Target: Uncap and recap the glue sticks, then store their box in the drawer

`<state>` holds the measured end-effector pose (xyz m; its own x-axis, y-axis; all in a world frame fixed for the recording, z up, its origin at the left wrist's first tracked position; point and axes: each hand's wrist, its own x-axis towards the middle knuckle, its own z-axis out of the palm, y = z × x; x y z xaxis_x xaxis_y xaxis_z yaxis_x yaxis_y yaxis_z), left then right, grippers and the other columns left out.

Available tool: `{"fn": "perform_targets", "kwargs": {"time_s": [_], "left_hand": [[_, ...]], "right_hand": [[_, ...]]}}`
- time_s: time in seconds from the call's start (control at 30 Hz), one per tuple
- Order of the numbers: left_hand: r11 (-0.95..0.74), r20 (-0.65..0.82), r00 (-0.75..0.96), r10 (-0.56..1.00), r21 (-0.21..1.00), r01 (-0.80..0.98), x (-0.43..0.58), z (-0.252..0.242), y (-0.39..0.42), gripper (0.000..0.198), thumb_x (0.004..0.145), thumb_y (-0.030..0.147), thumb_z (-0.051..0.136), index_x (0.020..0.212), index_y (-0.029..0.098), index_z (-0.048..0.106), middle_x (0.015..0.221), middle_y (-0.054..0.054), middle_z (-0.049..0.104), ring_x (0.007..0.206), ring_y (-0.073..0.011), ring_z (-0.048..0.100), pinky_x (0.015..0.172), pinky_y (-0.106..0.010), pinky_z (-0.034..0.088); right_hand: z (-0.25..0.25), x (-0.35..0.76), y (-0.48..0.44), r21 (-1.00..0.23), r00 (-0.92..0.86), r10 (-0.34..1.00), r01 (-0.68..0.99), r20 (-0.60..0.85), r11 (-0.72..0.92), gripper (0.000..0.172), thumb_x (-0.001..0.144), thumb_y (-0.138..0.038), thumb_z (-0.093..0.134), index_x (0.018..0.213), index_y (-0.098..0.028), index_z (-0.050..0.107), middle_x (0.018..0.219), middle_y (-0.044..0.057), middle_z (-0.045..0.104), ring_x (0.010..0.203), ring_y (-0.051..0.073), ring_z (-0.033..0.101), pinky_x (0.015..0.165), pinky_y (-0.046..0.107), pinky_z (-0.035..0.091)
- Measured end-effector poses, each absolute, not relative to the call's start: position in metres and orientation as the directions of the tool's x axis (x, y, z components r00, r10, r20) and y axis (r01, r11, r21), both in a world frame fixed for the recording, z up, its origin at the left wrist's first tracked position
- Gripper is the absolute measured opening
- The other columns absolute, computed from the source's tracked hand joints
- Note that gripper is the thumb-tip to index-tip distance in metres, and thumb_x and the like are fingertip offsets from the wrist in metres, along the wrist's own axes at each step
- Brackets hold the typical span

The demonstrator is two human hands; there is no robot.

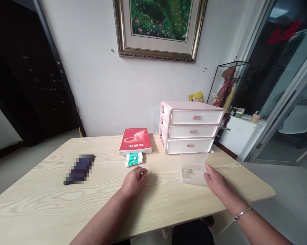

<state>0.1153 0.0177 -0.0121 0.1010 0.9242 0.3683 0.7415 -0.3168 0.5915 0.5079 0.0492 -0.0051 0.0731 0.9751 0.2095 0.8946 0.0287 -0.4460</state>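
My left hand (135, 179) rests on the light wooden table (53, 200) with its fingers loosely curled and nothing in them, just below two white glue sticks (134, 159). My right hand (214, 178) touches the right edge of a clear plastic box (193, 167) whose lid stands open; its fingers lie fairly flat along the box. A silver bracelet (241, 213) sits on that wrist.
A pink three-drawer organiser (190, 127) stands at the table's back right, all drawers closed. A red book (135, 140) lies beside it. A dark blurred object (79, 169) lies to the left. The wall with a framed picture (159, 25) is behind.
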Motion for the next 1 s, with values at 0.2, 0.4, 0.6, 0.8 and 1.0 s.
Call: {"fn": "perform_targets", "kwargs": {"time_s": [0.2,0.4,0.6,0.8,1.0], "left_hand": [[-0.159,0.435,-0.068,0.898,0.464,0.871,0.1,-0.009,0.019,0.025,0.092,0.022,0.05,0.105,0.024,0.071,0.11,-0.006,0.068,0.099,-0.0197,0.064,0.087,-0.029,0.049],[-0.02,0.422,-0.143,0.895,0.358,0.934,0.083,-0.005,0.034,0.037,0.083,0.016,0.057,0.119,0.019,0.065,0.122,-0.014,0.063,0.119,-0.0302,0.052,0.102,-0.042,0.04],[0.002,0.343,-0.13,0.93,0.351,0.936,0.085,-0.004,0.047,0.026,0.083,0.026,0.06,0.108,0.02,0.069,0.109,-0.016,0.066,0.114,-0.0338,0.055,0.098,-0.046,0.04],[-0.046,0.305,-0.132,0.943,0.514,0.857,0.072,-0.004,0.048,0.02,0.085,0.031,0.06,0.099,0.021,0.071,0.102,-0.011,0.071,0.098,-0.0278,0.064,0.085,-0.035,0.047],[-0.083,0.314,-0.227,0.922,0.732,0.676,0.055,-0.004,0.043,0.031,0.082,0.035,0.065,0.107,0.017,0.068,0.103,-0.009,0.071,0.092,-0.0227,0.067,0.081,-0.03,0.05]], "right_hand": [[-0.007,0.532,0.055,-0.295,0.124,0.957,0.955,0.262,-0.043,0.053,0.095,-0.041,0.03,0.128,-0.009,0.058,0.121,0.021,0.065,0.113,0.035,0.06,0.095,0.045,0.046],[0.023,0.464,0.017,-0.399,-0.007,0.769,0.852,0.639,0.34,0.045,0.094,-0.043,0.038,0.123,-0.016,0.06,0.113,0.016,0.067,0.106,0.031,0.061,0.093,0.044,0.048],[0.033,0.338,0.015,-0.764,-0.176,0.881,0.443,0.439,0.469,0.033,0.093,-0.036,0.046,0.114,-0.019,0.065,0.096,0.008,0.071,0.086,0.023,0.065,0.076,0.031,0.051],[0.018,0.241,0.066,-0.895,-0.166,0.937,0.286,0.307,0.344,0.03,0.089,-0.029,0.046,0.109,-0.016,0.064,0.082,0.005,0.068,0.068,0.02,0.061,0.067,0.031,0.05],[-0.015,0.217,0.092,-0.857,-0.187,0.883,0.224,0.43,0.465,0.04,0.095,-0.043,0.049,0.124,-0.017,0.06,0.112,0.013,0.065,0.093,0.023,0.063,0.087,0.036,0.05]]}}
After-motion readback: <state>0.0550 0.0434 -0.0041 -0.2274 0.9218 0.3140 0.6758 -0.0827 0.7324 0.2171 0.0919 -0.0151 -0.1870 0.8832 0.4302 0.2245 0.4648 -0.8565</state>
